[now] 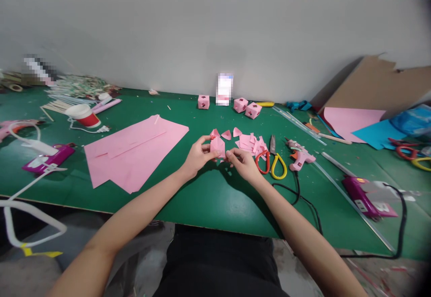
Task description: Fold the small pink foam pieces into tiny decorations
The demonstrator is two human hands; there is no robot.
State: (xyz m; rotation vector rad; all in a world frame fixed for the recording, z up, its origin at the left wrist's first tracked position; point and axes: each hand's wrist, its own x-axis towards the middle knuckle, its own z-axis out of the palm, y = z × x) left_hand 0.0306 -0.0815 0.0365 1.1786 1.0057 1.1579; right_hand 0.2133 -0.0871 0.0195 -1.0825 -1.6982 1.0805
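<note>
My left hand [198,154] pinches a small folded piece of pink paper [218,148] above the green table. Close against its right side is my right hand [240,161], thumb and fingertips pressed together at the paper's lower corner; whether it grips the same piece or a tiny scrap, I cannot tell. Just beyond the fingers lie small folded pink paper pieces [226,135]. A pile of cut pink paper strips [248,143] is to the right, beside scissors [272,157] with one red and one yellow handle. Farther back stand several pink paper cubes [203,102] with dark openings.
Large pink paper sheets [134,153] lie on the left. A pink glue gun [299,157] with a black cord rests right of the scissors, near a purple power strip [365,198]. A paper cup [84,115] stands back left, and a blurred phone [224,89] leans on the grey partition [151,41].
</note>
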